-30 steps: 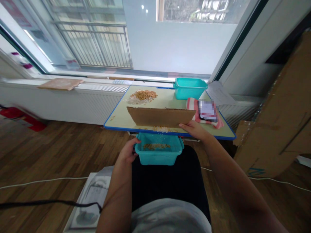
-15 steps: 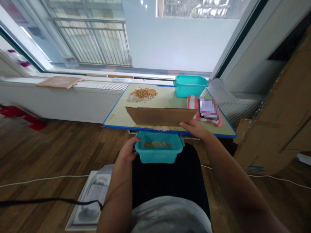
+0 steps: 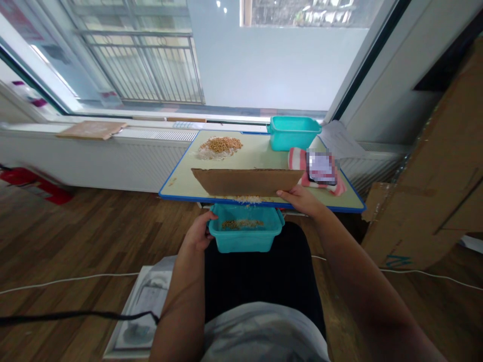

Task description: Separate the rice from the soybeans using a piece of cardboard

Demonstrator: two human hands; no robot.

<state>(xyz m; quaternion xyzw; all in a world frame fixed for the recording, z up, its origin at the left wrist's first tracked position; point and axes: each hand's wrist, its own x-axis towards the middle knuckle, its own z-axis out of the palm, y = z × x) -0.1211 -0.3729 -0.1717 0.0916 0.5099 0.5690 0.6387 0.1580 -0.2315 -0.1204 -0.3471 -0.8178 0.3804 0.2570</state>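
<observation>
My left hand (image 3: 199, 230) grips the left rim of a teal plastic bin (image 3: 245, 242) just below the table's front edge. Grains (image 3: 241, 223) lie along the bin's floor. My right hand (image 3: 298, 198) is closed on the lower right corner of a piece of cardboard (image 3: 249, 182), which stands tilted on its long edge across the table (image 3: 260, 160). Between the cardboard and the blue table edge sits a thin strip of pale and yellow grains (image 3: 247, 199), right above the bin. A heap of golden grains (image 3: 222, 146) with whitish ones around it rests at the table's back left.
Another teal bin (image 3: 294, 133) stands at the back right of the table. A phone (image 3: 322, 167) lies on a red-striped cloth (image 3: 297, 159) nearby. Large cardboard boxes (image 3: 426, 216) rise on the right, and a red fire extinguisher (image 3: 35, 186) lies at left.
The cardboard has shifted slightly towards me, and some grains at the table edge now seem to be dropping towards the bin. My left hand stays on the bin's rim.
</observation>
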